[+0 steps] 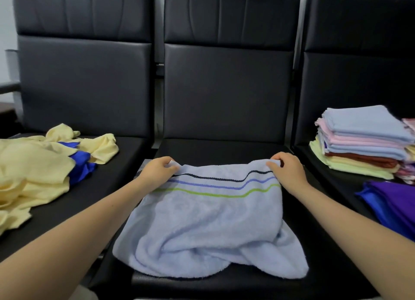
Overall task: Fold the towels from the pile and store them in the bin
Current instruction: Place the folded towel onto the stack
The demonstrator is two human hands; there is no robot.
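Note:
A light blue towel (208,223) with dark, blue and green stripes lies rumpled on the middle black seat (224,150). My left hand (157,169) pinches its far left corner. My right hand (286,168) pinches its far right corner. Both corners are held at the towel's far edge, near the seat's back. The near edge of the towel is bunched and folded under itself. A loose pile of pale yellow towels (38,169) with a bright blue cloth (82,165) in it lies on the left seat. No bin is in view.
On the right seat stands a stack of folded towels (361,142) in blue, pink, rust and yellow. A folded purple and blue cloth (395,203) lies in front of it. Black backrests (226,86) rise behind all three seats.

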